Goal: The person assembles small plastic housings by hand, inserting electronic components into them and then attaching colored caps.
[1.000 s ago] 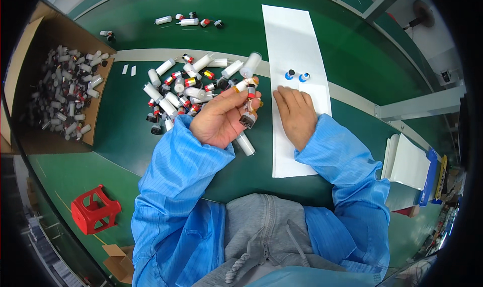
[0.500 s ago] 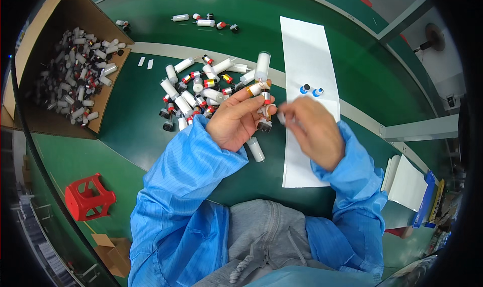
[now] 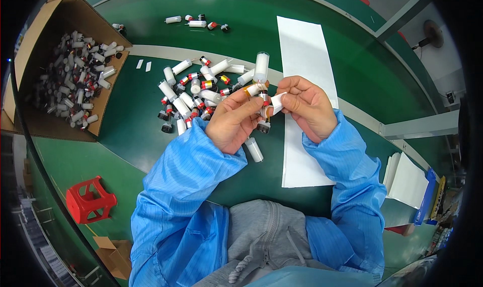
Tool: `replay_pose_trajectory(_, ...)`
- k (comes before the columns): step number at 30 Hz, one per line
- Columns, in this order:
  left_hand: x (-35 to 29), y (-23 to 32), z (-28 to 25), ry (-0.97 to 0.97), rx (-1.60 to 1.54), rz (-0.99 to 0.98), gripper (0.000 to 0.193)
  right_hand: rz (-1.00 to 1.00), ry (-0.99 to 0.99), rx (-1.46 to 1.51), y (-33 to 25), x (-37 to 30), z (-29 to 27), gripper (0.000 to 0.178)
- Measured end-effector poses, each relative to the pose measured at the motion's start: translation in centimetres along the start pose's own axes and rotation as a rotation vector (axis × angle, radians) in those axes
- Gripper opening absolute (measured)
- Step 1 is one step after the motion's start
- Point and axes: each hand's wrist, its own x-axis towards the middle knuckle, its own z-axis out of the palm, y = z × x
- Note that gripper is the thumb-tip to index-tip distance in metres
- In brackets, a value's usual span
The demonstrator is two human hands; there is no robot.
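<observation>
My left hand [image 3: 231, 118] is closed on a disassembled cylindrical device, gripping its small red-and-black battery cell [image 3: 263, 97]. A clear tube with white filling [image 3: 261, 67] stands up beyond the fingertips, and a dark end cap [image 3: 263, 127] hangs below them. Just to the right, my right hand [image 3: 313, 108] pinches a small white strip [image 3: 277, 102] between thumb and forefinger. The strip's left end is close against the cell; whether it touches cannot be made out. A loose white cylinder [image 3: 254, 150] lies on the dark green table beneath my left hand.
A pile of similar white cylinders and cells [image 3: 193, 93] lies left of my hands. The cardboard box [image 3: 111, 93] farther left holds many more. Two white strips [image 3: 148, 66] lie beside it. A long white sheet [image 3: 307, 51] runs under my right hand. A red stool [image 3: 90, 200] stands at lower left.
My right hand, blurred earlier, has moved up and slightly left, bringing the white strip to the cell. It now covers the two blue-and-black items seen on the sheet before. My left hand keeps its hold.
</observation>
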Motion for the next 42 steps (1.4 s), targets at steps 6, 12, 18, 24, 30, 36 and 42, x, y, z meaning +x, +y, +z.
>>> replay_pose_trajectory(6,0.0,-0.7,0.2,0.015,0.066,0.006,0.032,-0.091,0.098,-0.214,0.7,0.3,0.5,0.033)
replay_pose_trajectory(12,0.0,-1.1,0.3,0.063,0.094,0.015,0.032,-0.156,0.059,-0.076,1.1,0.4,-0.1,0.030)
replay_pose_trajectory(18,0.0,-1.1,0.6,0.067,0.140,0.078,0.032,-0.076,0.174,0.121,1.4,0.3,-0.2,0.026)
replay_pose_trajectory(24,-0.3,-1.2,1.0,0.050,0.226,0.142,0.035,0.000,0.227,0.175,2.5,-0.1,0.7,0.027)
replay_pose_trajectory(30,-0.5,-1.7,1.0,0.046,0.503,0.361,0.034,-0.080,0.282,0.050,3.2,-0.5,1.1,0.029)
replay_pose_trajectory(36,-1.3,-1.0,1.7,-0.025,0.710,0.537,0.029,-0.067,0.170,-0.044,2.8,-0.6,1.5,0.030)
replay_pose_trajectory(42,-1.6,-0.6,1.4,-0.158,0.731,0.276,0.029,0.300,-0.132,-0.152,1.1,0.6,-2.6,0.042)
